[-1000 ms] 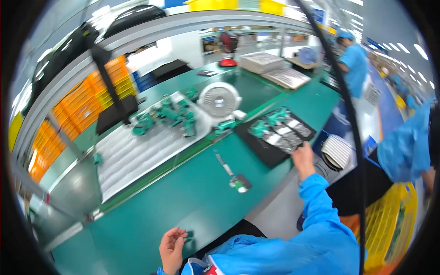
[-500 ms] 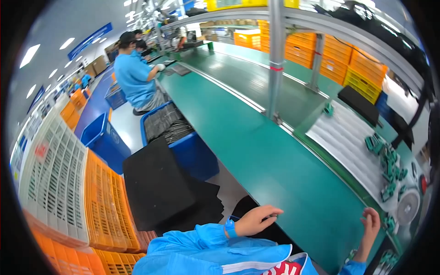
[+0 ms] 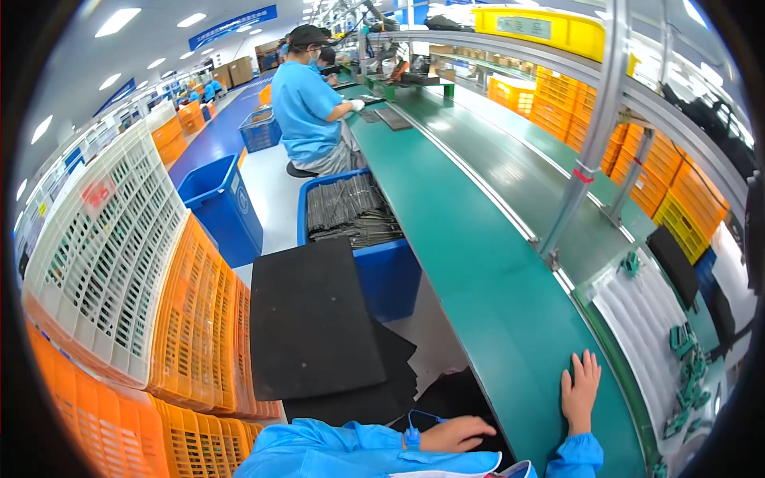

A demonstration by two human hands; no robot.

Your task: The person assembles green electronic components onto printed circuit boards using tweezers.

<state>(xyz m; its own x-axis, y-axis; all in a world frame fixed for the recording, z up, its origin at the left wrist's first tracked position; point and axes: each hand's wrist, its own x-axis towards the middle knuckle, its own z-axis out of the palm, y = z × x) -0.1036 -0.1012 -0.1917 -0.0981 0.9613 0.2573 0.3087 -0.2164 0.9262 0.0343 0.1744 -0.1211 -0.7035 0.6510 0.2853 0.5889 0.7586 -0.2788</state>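
My right hand (image 3: 581,394) rests on the green worktop (image 3: 510,319) near its close end, palm down, fingers spread and nothing held. My left hand (image 3: 457,434) is low beside the worktop's left edge, above dark material. Its fingers reach loosely to the right, with nothing visible in them. A blue wrist strap (image 3: 412,436) with a thin cord circles the left wrist. Left of that hand lies a stack of black sheets (image 3: 315,319), flat and ragged at one side.
A blue bin (image 3: 390,275) of dark flat pieces stands by the worktop. Orange crates (image 3: 199,295) and a white crate (image 3: 103,239) stack up at left. Small green parts (image 3: 689,374) lie at right. A metal post (image 3: 586,159) rises beside the conveyor (image 3: 478,151). A co-worker (image 3: 307,107) sits farther along.
The view has turned left. My right hand, raised at the worktop's right side before, now lies flat on the worktop. My left hand has dropped lower beside the edge.
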